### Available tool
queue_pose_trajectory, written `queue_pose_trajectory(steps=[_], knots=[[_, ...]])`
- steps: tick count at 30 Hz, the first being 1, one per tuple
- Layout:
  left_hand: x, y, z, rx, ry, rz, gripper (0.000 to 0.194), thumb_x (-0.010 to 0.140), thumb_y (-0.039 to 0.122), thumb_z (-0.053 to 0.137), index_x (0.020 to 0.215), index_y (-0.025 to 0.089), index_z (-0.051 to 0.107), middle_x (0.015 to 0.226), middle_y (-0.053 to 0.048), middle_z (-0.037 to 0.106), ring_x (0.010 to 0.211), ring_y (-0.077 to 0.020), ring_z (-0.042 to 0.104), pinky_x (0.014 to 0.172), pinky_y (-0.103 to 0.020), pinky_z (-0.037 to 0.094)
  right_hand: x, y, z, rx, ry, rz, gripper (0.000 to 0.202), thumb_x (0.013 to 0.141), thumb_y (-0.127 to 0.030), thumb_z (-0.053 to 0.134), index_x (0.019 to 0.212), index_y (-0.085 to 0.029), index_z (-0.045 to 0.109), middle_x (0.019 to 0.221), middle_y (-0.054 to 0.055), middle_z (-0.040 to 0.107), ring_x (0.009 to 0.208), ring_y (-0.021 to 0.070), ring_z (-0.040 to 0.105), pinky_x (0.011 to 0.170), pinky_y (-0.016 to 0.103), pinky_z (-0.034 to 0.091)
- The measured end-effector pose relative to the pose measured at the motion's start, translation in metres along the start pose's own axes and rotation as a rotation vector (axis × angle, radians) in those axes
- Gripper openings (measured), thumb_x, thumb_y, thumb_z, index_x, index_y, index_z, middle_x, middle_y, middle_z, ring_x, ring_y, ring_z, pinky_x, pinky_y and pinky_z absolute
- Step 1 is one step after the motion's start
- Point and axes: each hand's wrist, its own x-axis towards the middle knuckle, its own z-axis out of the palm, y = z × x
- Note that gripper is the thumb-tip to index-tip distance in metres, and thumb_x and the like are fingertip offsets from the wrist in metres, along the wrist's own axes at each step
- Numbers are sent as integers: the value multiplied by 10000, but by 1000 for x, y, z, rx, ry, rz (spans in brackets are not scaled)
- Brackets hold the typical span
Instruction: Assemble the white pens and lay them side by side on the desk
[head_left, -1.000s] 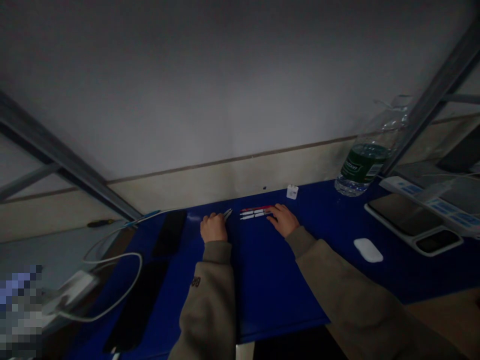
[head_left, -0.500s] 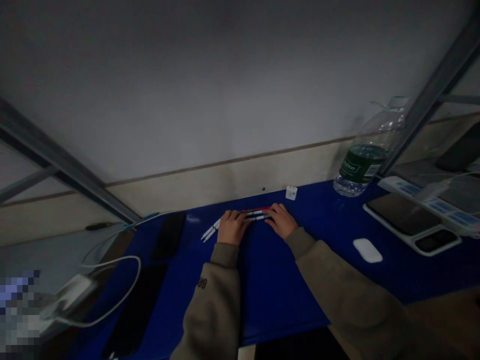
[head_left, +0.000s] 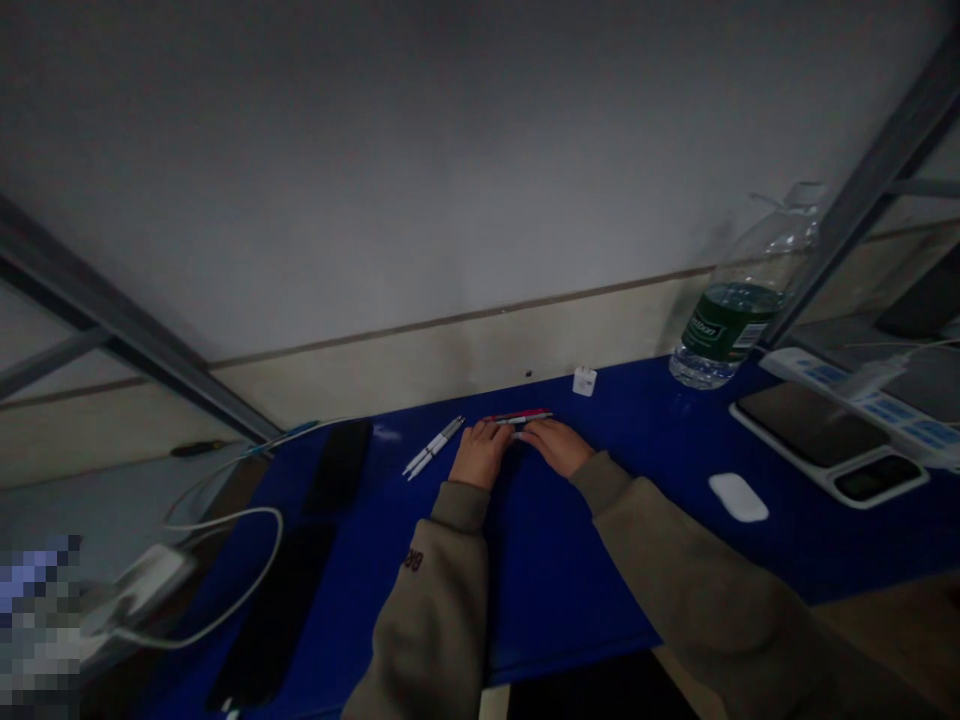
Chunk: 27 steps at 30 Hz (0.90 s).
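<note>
Pens (head_left: 435,445) lie near the back edge of the table (head_left: 555,570): two white ones slant side by side, then a group with a red pen (head_left: 527,412) lies by my fingers. My left hand (head_left: 480,453) curls over the group's left part, my right hand (head_left: 556,446) its right; whether either grips, I can't tell. Light, even fingertip pressure should keep them parallel. My left sleeve (head_left: 431,600) reads "BR"; the bottle's green label (head_left: 731,322) ends "bon".

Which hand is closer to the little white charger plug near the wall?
The right hand: it is just in front of the white charger plug, slightly to its left. The left hand is farther off to the left.
</note>
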Motion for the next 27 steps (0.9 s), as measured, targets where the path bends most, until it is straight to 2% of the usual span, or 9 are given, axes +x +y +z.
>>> queue_pose_trajectory(steps=[5,12,16,21,24,27], knots=[[2,-4,-2,-101,-27,20,291,940,368,362,1040,233,599,1002,-47,632,964,-177,533,817,-303,366,0,-3,-5,161,-27,25,260,930,-271,424,798,-179,628,761,20,663,747,145,617,716,263,441],[3,-7,-12,-281,-120,-7,290,952,337,332,956,215,594,937,-17,646,911,-148,583,788,-249,416,3,-13,-8,32,68,-127,199,921,-249,443,888,-182,627,886,65,658,905,184,573,855,332,414],[-2,-9,-19,-371,-206,-46,317,951,356,305,938,211,586,819,6,634,775,-133,592,706,-233,423,3,-16,-7,-37,53,-186,234,933,-269,412,869,-179,618,842,67,628,851,188,541,824,344,412],[-5,-13,-20,-466,-240,-11,381,949,383,266,872,185,583,726,9,608,667,-120,540,648,-224,411,0,-20,-12,-50,48,-222,253,932,-260,411,864,-157,632,841,85,625,838,190,527,805,336,411],[-5,-11,-18,-455,-230,-13,406,951,398,253,874,184,590,745,-1,616,686,-123,549,663,-226,409,-1,-18,-14,59,49,-207,234,926,-252,430,910,-183,653,864,59,649,860,169,559,817,309,414],[-5,-6,-17,-319,-152,-44,394,936,452,292,949,208,602,811,-21,638,765,-149,576,688,-241,401,-2,-11,-14,162,34,-106,250,927,-282,431,943,-197,665,841,29,670,809,151,595,760,275,434]])
